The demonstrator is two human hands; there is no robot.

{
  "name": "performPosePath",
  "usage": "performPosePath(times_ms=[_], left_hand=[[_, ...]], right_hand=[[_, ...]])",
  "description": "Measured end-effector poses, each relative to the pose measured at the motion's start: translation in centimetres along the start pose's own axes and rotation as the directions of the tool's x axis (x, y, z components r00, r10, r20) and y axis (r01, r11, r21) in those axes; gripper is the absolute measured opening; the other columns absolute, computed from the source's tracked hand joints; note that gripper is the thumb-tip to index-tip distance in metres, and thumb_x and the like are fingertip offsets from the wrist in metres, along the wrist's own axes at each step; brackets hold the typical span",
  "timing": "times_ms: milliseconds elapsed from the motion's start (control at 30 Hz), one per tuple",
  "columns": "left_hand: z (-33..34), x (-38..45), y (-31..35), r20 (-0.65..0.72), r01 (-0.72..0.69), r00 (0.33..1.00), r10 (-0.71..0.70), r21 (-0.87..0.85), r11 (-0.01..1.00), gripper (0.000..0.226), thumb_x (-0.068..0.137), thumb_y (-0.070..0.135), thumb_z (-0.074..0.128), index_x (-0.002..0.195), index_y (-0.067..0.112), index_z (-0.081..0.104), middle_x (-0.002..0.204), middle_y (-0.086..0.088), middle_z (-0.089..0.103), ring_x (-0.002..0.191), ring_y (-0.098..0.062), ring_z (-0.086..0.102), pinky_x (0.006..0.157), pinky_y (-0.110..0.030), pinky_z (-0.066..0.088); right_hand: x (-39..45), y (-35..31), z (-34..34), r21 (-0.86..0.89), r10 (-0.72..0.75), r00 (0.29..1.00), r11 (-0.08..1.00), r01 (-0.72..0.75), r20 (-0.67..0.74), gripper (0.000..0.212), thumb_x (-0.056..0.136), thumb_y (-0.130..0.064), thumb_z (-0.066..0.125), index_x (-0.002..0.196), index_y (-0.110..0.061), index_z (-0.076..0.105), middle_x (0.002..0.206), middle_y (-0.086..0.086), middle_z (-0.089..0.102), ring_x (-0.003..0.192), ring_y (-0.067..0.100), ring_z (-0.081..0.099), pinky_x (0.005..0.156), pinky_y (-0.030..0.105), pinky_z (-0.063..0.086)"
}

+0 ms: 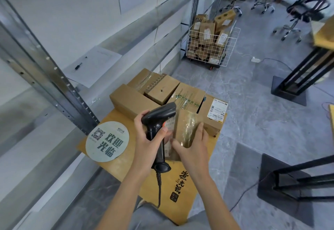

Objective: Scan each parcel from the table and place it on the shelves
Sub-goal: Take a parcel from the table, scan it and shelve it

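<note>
The left hand (pixel 144 139) is curled round the grip of a black handheld scanner (pixel 159 123), whose head tilts toward the upper right over the label of a taped brown parcel (pixel 182 132). The scanner's cable (pixel 159 190) drops from the handle base toward the bottom of the frame. The right hand (pixel 191 148) grips that parcel, fingers wrapped over its near right edge and thumb on its glossy taped top; the parcel sits at the centre of the frame on the wooden table (pixel 126 159).

Behind it, toward the upper middle of the table, five more cardboard boxes (pixel 188 96) are packed touching one another; the rightmost shows a white shipping label (pixel 217 110) and reaches the table's right edge. One round grey sign (pixel 108 141) with a QR code lies flat at the table's left edge, just beside the shelf upright.

The metal shelving (pixel 54 77) runs up the left of the frame; one sheet of paper (pixel 94 65) and a pen (pixel 78 66) lie on a shelf there. In the upper middle, a white wire cart (pixel 213 48) stands on the floor heaped with brown parcels, too many and too overlapped to count. Open grey floor lies between the table's right edge and two black metal stands (pixel 296 77) on the right.
</note>
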State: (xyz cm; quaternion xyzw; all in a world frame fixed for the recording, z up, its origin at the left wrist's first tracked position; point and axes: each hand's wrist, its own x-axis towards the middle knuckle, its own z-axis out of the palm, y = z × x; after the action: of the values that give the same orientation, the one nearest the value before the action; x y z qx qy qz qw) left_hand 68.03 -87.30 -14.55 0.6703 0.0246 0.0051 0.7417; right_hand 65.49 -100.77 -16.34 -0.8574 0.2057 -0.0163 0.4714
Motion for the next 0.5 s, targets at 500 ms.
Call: performPosePath(times_ms=[500], left_hand=[[-0.8, 0.9, 0.5, -0.104, 0.002, 0.995, -0.003, -0.014, 1.000, 0.061, 0.085, 0.031, 0.079, 0.127, 0.058, 0.045, 0.122, 0.027, 0.058, 0.114, -0.001, 0.060, 0.094, -0.040, 0.053]], right_hand=[[0.8, -0.7, -2.3, 0.325, -0.186, 0.967, 0.938, 0.122, 0.172, 0.098, 0.076, -0.077, 0.057, 0.152, -0.061, -0.002, 0.161, -0.038, -0.006, 0.149, -0.012, -0.006, 0.125, 0.042, 0.013]])
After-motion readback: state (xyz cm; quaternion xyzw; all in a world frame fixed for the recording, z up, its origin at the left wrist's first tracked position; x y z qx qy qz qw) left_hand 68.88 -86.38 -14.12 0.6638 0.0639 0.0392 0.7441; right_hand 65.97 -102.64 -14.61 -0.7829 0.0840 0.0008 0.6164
